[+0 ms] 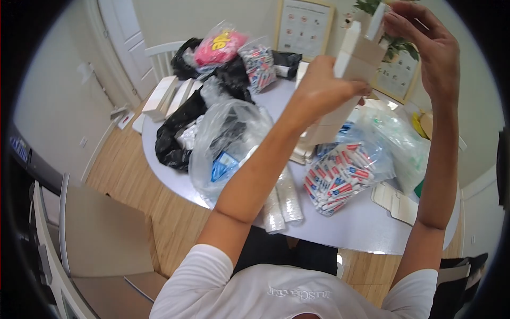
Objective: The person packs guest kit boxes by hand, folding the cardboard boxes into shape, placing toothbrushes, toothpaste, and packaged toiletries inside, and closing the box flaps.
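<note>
A long white cardboard box [340, 114] is held up over the table, its top end open with flaps standing. My left hand [324, 90] is wrapped round its middle, thumb across the front. My right hand [422, 34] pinches a raised flap [376, 22] at the box's top. Below the box lies a clear bag of small red, white and blue packets [340, 178]. Flat white cardboard pieces [394, 203] rest to its right.
On the white table [340, 234] are a large clear bag [204, 133], black bags [172, 133], wrapped clear rolls [289, 199], a second packet bag [259, 66], a pink bag [219, 47] and white boxes [159, 98]. Framed signs [304, 29] and a plant stand behind.
</note>
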